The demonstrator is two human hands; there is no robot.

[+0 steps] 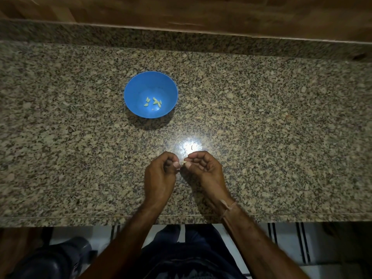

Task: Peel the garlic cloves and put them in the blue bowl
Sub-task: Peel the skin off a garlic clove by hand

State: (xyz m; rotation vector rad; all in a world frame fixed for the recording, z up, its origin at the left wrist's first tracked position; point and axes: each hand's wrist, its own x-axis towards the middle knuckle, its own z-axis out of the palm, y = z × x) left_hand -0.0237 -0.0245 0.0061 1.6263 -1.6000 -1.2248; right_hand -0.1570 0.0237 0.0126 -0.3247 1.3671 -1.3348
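Small garlic clove (183,162) pinched between thumb and forefinger tips of right hand (203,168); other end nipped by curled fingers of left hand (161,174). Whether skin is already loosened cannot be told. Blue bowl (141,85) set well beyond fingertips, up-left, several peeled cloves (154,102) inside.

Risks, as judged:
- clove tiny, easily squeezed out of fingertips, lost on speckled granite counter (261,117)
- skin scraps carried into bowl if not fully stripped
- dim light, remnants easily missed

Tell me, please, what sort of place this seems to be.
Probably a home kitchen: a speckled granite countertop below wooden panelling, and a round blue plastic bowl holding peeled garlic cloves.
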